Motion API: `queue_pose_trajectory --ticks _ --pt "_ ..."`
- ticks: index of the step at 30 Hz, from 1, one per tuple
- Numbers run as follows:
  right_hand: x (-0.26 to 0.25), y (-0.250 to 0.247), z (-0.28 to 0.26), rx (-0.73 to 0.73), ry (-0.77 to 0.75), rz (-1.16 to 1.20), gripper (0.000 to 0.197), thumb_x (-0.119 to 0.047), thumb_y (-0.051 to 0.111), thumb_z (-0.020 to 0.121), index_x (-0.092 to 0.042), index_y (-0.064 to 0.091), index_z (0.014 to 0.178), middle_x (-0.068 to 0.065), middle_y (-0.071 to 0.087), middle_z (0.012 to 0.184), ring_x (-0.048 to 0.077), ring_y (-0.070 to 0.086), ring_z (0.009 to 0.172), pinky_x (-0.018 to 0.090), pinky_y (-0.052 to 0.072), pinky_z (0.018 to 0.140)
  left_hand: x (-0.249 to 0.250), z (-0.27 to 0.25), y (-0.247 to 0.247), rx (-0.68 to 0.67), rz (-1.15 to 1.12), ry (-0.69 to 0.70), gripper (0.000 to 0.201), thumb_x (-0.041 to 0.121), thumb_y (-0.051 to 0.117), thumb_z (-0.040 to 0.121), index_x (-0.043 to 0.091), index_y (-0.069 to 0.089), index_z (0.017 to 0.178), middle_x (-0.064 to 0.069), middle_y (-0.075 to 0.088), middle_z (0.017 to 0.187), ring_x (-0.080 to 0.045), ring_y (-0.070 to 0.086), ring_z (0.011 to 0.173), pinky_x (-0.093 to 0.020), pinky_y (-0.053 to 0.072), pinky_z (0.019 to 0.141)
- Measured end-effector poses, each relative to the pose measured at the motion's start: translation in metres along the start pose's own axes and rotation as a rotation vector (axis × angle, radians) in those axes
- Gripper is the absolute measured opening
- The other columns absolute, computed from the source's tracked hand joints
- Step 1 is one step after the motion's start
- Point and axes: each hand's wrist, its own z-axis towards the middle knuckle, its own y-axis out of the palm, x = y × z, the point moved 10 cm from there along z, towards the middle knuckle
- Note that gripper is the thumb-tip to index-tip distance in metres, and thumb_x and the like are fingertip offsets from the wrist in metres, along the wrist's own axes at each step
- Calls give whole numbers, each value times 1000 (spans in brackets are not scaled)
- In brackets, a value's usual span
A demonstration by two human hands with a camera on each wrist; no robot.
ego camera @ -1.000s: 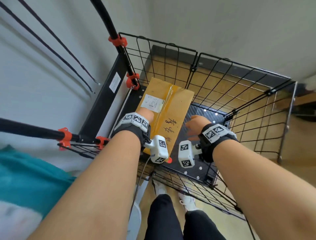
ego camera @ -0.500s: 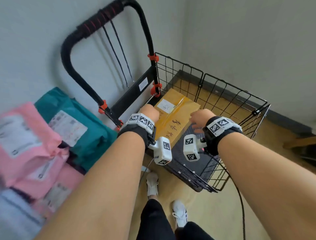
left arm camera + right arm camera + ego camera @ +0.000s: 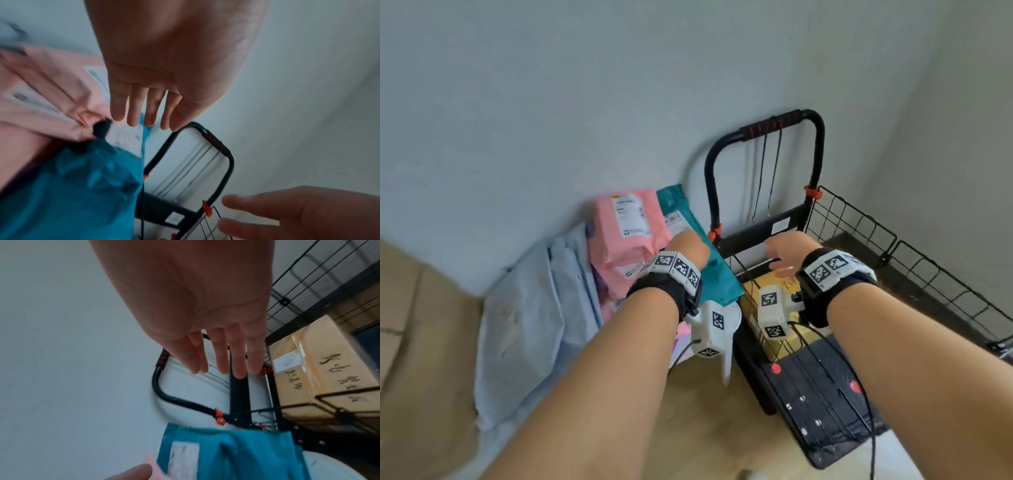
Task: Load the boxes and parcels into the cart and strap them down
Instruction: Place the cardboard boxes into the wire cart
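Observation:
A black wire cart (image 3: pixel 859 233) stands against the wall, a brown cardboard box (image 3: pixel 755 289) lying in it near the handle (image 3: pixel 767 125). Left of it, pink parcels (image 3: pixel 623 226) and a teal parcel (image 3: pixel 719 284) lean on the wall. My left hand (image 3: pixel 688 245) hovers over the teal and pink parcels with straight fingers (image 3: pixel 133 113), holding nothing. My right hand (image 3: pixel 784 251) is above the cart's handle end, its fingers (image 3: pixel 222 363) spread and empty. In the right wrist view the box (image 3: pixel 318 369) sits behind the wire wall, beside the teal parcel (image 3: pixel 236 454).
Two thin black cords (image 3: pixel 767 178) hang from the cart handle. A pale blue-grey parcel (image 3: pixel 534 325) lies left of the pink ones, with a tan cardboard-like surface (image 3: pixel 414 342) beyond it. A white object (image 3: pixel 731 346) lies by the cart's near corner. Walls close in behind and right.
Both hands came off the cardboard box in the cart and moved left towards the parcel pile. The head view rose and turned left, bringing the parcels into view.

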Motion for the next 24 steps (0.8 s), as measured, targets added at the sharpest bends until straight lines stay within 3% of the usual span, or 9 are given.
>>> queue_pose_trajectory --ticks 2,5,8,10,12,15,19,22,24 --pt "-33 -1 -5 19 -36 122 40 -20 50 98 -3 46 134 12 51 137 29 50 126 37 45 101 -32 -14 -28 38 -2 -5 30 12 45 95 2 63 117 -13 63 121 -30 59 112 -32 48 90" --pt "-105 13 -26 -3 -181 76 43 -24 53 97 -5 42 134 8 54 133 26 54 122 37 46 100 -88 -41 -69 104 16 -60 31 21 51 94 3 63 116 -13 61 122 -30 56 115 -30 45 93" --pt "-162 39 -40 -60 -181 444 42 -17 51 97 -3 46 136 10 56 130 30 54 124 40 48 100 -148 -75 -113 198 -1 -119 31 11 43 95 1 62 117 -15 60 122 -31 57 113 -33 44 89" --pt "-195 59 -51 -78 -148 663 42 -16 56 94 -6 50 135 4 61 107 32 56 121 43 51 96 -186 -102 -138 236 -8 -159 30 6 39 95 1 61 115 -16 62 120 -31 59 111 -31 43 83" --pt "-229 81 -69 -118 -147 695 42 -17 59 91 -8 53 132 0 57 92 31 59 117 43 54 91 -223 -127 -163 291 -24 -188 33 4 39 95 1 60 120 -16 61 124 -31 57 114 -31 43 88" --pt "-286 102 -99 -147 -219 656 42 -17 57 93 -7 52 133 9 60 105 32 61 112 44 54 90 -277 -164 -200 392 -110 -236 35 5 41 93 4 61 121 -14 60 126 -31 57 114 -33 44 90" --pt "-358 130 -133 -163 -316 661 39 -14 59 92 -9 54 130 14 60 122 25 58 96 42 53 87 -350 -216 -241 526 -224 -310 44 9 41 93 15 50 136 -7 52 138 -27 49 125 -34 40 102" --pt "-410 156 -156 -182 -382 639 38 -14 59 92 -9 55 129 16 57 130 25 59 99 44 52 90 -402 -254 -264 590 -221 -365 44 9 38 94 17 49 136 -6 53 136 -28 52 122 -37 44 100" --pt "-445 177 -175 -201 -409 589 39 -15 59 92 -8 54 130 15 57 131 30 61 109 45 52 92 -440 -277 -276 623 -192 -422 45 7 40 92 18 50 135 -6 53 136 -27 53 120 -37 46 98"
